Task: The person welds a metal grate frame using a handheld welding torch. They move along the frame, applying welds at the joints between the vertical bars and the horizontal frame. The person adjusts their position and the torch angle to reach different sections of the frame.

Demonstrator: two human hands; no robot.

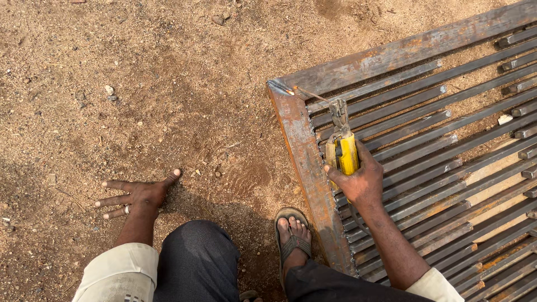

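My right hand [362, 180] grips a yellow-handled welding electrode holder [342, 146], whose thin rod [306, 93] reaches the top-left corner of a rusty steel frame [305, 162]. The frame holds many parallel steel bars [425, 140] and lies flat on the ground. My left hand [137, 196] is pressed flat on the sandy ground [168, 84], fingers spread, a ring on one finger, well left of the frame.
My sandalled foot [293, 235] rests on the ground beside the frame's left rail, and my dark-trousered knee [198, 260] is between the two arms. Small stones [109, 89] lie scattered on the sand. A cable runs from the holder under my wrist.
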